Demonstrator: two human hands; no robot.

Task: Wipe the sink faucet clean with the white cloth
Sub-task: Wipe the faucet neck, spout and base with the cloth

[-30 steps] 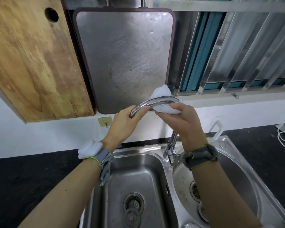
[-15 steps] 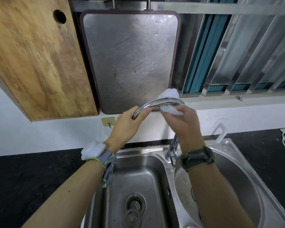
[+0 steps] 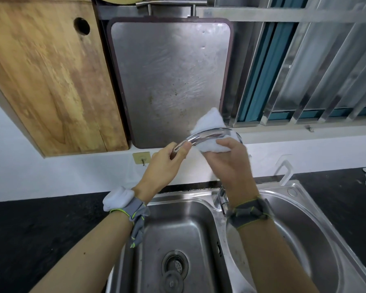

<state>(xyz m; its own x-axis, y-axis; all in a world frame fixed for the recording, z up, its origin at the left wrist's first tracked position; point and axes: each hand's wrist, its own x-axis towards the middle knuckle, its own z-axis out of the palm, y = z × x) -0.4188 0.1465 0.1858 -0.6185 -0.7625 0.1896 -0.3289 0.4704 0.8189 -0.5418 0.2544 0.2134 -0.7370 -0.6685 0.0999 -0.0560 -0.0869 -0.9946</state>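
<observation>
Barely any shift since half a second ago: both hands stay on the spout, cloth bunched a touch higher behind it. Double stainless sink sits in the black table; the faucet arches up over its divider. Left hand pinches the spout's outlet end, likely steadying it against swivel. Right hand clamps the white cloth around the arch's top, wrapping so one rub covers all sides.
</observation>
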